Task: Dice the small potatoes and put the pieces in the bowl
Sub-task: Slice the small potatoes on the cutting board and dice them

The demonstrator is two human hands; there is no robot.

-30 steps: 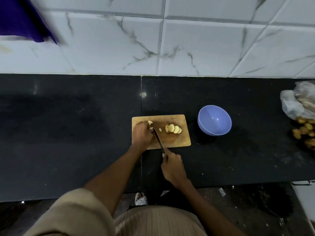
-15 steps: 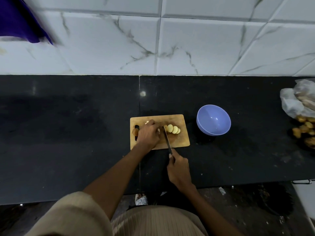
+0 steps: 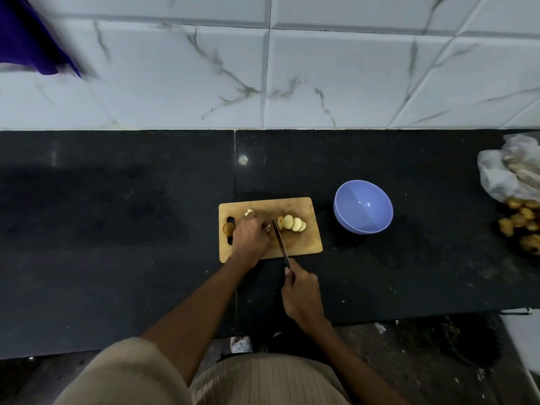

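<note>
A wooden cutting board [image 3: 306, 244] lies on the black counter. A fanned row of pale potato slices [image 3: 293, 223] rests on its right half. My left hand [image 3: 250, 238] presses down on the board's middle, fingers curled over a small potato piece [image 3: 267, 227] that is mostly hidden. My right hand [image 3: 301, 290] grips the knife [image 3: 280, 239]; its blade runs up between my left fingertips and the slices. A whole brown potato [image 3: 228, 228] sits by the board's handle slot, and a pale cut piece [image 3: 249, 212] lies behind my left hand. The blue bowl [image 3: 363, 206] to the right holds nothing.
A heap of small potatoes [image 3: 523, 223] and a crumpled plastic bag [image 3: 508, 171] sit at the counter's far right. A white tiled wall [image 3: 263, 77] backs the counter. A purple cloth [image 3: 26, 42] hangs at the upper left. The counter's front edge is just below my right hand.
My left hand has shifted right across the board, uncovering the whole potato by the slot. The knife and my right hand moved right too, up against the row of slices.
</note>
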